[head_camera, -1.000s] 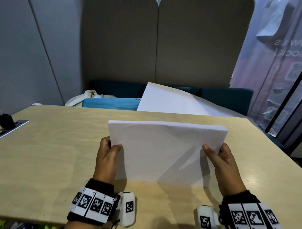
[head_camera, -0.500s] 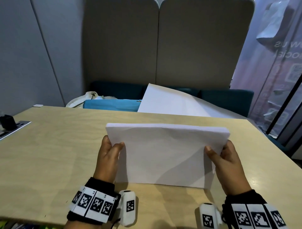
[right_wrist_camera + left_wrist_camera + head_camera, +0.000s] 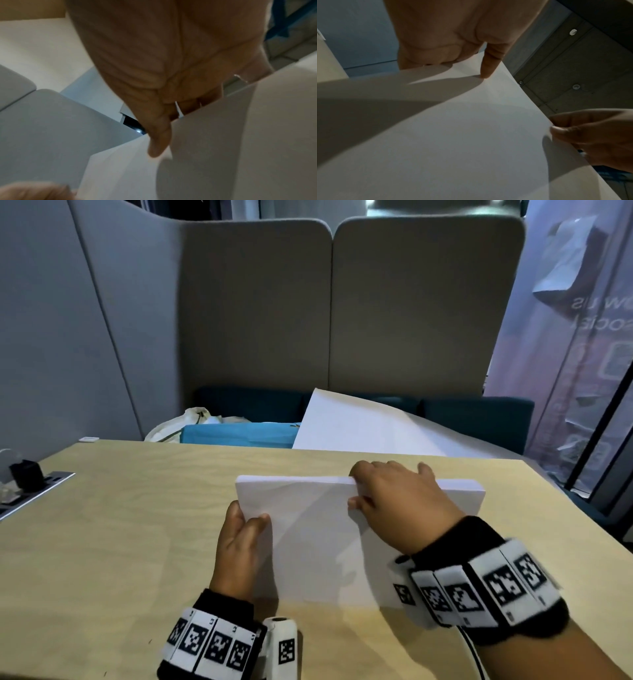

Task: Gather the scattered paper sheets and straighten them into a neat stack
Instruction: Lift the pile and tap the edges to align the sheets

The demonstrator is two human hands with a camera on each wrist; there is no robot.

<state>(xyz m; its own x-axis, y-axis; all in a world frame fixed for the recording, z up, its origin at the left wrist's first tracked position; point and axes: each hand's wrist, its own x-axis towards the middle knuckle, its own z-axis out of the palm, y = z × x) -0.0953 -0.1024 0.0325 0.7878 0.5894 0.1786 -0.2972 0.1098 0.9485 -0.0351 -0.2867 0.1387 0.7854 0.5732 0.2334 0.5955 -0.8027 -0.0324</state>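
Note:
A stack of white paper sheets [image 3: 315, 546] stands on its long edge on the wooden table [image 3: 120, 542], leaning toward me. My left hand [image 3: 248, 517] grips its left edge, thumb in front and fingers behind. My right hand [image 3: 363, 486] is hooked over the top edge near the middle, with the thumb on the near face and the fingers curled over the back. The left wrist view shows the paper [image 3: 453, 135] under my left thumb. In the right wrist view the sheets [image 3: 240, 148] sit under my right thumb. The stack's bottom right corner is hidden by my right wrist.
A large white sheet [image 3: 359, 426] leans on the dark teal bench behind the table. A blue box [image 3: 239, 433] and a cream bag [image 3: 191, 422] lie to its left. A socket strip with a black plug [image 3: 27, 477] sits at the table's left edge. Grey partitions stand behind.
My right hand has left the stack's right edge and now grips the top edge near the middle. The left hand keeps its hold on the left edge.

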